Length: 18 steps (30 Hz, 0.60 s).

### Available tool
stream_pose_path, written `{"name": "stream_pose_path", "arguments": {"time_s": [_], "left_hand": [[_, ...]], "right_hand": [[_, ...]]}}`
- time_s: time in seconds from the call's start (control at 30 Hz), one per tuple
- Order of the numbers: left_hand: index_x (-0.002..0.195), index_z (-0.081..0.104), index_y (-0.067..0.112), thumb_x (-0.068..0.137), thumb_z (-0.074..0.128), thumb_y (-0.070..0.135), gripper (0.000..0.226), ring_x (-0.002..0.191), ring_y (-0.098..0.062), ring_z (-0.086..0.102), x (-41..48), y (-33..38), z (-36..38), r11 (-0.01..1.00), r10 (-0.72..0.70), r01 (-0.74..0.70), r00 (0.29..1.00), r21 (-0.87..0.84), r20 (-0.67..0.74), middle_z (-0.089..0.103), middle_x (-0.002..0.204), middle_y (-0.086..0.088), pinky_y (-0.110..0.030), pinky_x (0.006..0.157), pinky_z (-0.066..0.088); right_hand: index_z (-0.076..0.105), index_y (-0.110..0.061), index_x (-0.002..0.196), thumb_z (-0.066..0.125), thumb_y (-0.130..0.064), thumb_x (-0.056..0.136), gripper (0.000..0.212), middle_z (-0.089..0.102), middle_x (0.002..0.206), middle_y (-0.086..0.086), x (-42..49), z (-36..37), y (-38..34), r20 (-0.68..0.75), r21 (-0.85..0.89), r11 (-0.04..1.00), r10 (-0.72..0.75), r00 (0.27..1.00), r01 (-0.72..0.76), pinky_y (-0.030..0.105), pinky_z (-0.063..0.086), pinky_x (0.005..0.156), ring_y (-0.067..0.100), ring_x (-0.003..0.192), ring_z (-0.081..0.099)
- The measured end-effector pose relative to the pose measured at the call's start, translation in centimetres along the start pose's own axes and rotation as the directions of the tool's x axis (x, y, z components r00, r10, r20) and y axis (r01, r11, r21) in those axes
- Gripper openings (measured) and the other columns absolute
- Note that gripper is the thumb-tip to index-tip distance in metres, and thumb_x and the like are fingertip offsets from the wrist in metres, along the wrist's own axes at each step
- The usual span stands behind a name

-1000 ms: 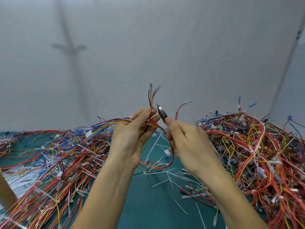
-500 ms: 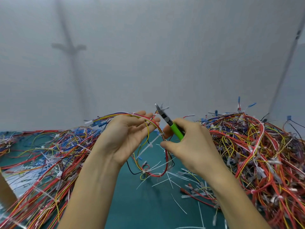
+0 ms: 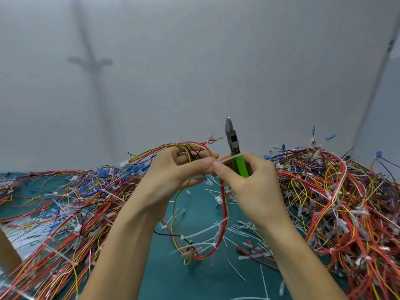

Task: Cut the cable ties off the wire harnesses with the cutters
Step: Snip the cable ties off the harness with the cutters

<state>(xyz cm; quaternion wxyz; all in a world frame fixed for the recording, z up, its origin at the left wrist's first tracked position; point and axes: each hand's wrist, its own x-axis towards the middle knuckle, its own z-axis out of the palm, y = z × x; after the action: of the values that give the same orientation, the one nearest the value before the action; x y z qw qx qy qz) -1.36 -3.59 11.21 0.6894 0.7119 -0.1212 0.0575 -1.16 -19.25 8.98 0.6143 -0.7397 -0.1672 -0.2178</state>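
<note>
While our left grip (image 3: 171,172) holds a wire harness (image 3: 224,213) mid-frame, our right grip (image 3: 251,182) clasps green cutters (image 3: 234,148) upright, pinching a white tie (image 3: 229,158).

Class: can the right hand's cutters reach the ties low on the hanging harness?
Probably yes: the harness loop hangs clear below the right hand, which grips the cutters and pinches a white tie.

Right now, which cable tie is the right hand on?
The white cable tie crossing the green cutters, pinched by the right hand; the other ties sit lower on the harness or lie on the mat.
</note>
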Motion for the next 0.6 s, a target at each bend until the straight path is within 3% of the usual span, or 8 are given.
{"name": "stream_pose_path", "arguments": {"time_s": [0.1,0.17,0.37,0.47,0.6], "left_hand": [[0.104,0.066,0.01,0.083,0.073,0.008,0.022,0.097,-0.018,0.072,-0.1,0.2,0.2,0.998,0.051,-0.051,0.999,-0.023,0.011,0.075,0.105,0.0,-0.031,0.082,0.059],[0.103,0.067,0.013,0.079,0.077,0.007,0.027,0.096,-0.016,0.072,-0.2,0.2,0.5,0.998,0.067,-0.067,0.998,0.01,0.008,0.075,0.103,0.001,-0.031,0.079,0.06],[0.086,0.069,0.016,0.075,0.08,0.007,0.018,0.078,-0.007,0.07,-0.1,-0.3,2.3,0.971,0.229,-0.216,0.964,0.107,-0.133,0.075,0.083,0.003,-0.024,0.073,0.058],[0.083,0.069,0.014,0.073,0.081,0.008,0.016,0.074,-0.006,0.068,0.0,-0.4,2.8,0.964,0.265,-0.254,0.95,0.081,-0.168,0.072,0.075,0.005,-0.019,0.07,0.053],[0.082,0.069,0.013,0.077,0.077,0.003,0.014,0.075,-0.013,0.071,0.0,-0.5,2.9,0.971,0.236,-0.238,0.96,0.009,-0.153,0.073,0.075,0.001,-0.024,0.074,0.057]], "right_hand": [[0.072,-0.026,0.08,0.071,-0.023,0.088,0.009,0.062,0.058,-0.012,0.1,-0.1,-0.3,0.001,0.158,0.984,0.077,0.997,-0.076,0.026,0.046,0.056,0.003,0.055,0.053],[0.072,-0.02,0.077,0.07,-0.021,0.089,0.012,0.057,0.054,-0.009,0.1,-0.1,-0.4,-0.006,0.225,0.965,0.139,0.99,-0.134,0.023,0.046,0.052,0.006,0.053,0.051],[0.069,-0.014,0.072,0.074,-0.018,0.085,0.015,0.058,0.056,-0.002,0.1,-0.1,-0.6,-0.019,0.356,0.906,0.252,0.968,-0.229,0.025,0.05,0.051,0.01,0.051,0.053],[0.069,-0.016,0.068,0.079,-0.021,0.077,0.015,0.062,0.059,0.002,0.3,-0.4,-0.6,-0.023,0.406,0.881,0.277,0.961,-0.244,0.026,0.051,0.051,0.013,0.052,0.055],[0.07,-0.014,0.073,0.081,-0.033,0.06,0.025,0.068,0.069,0.009,0.4,-0.8,-0.7,0.014,0.449,0.847,0.313,0.95,-0.285,0.027,0.055,0.052,0.016,0.053,0.058]]}}
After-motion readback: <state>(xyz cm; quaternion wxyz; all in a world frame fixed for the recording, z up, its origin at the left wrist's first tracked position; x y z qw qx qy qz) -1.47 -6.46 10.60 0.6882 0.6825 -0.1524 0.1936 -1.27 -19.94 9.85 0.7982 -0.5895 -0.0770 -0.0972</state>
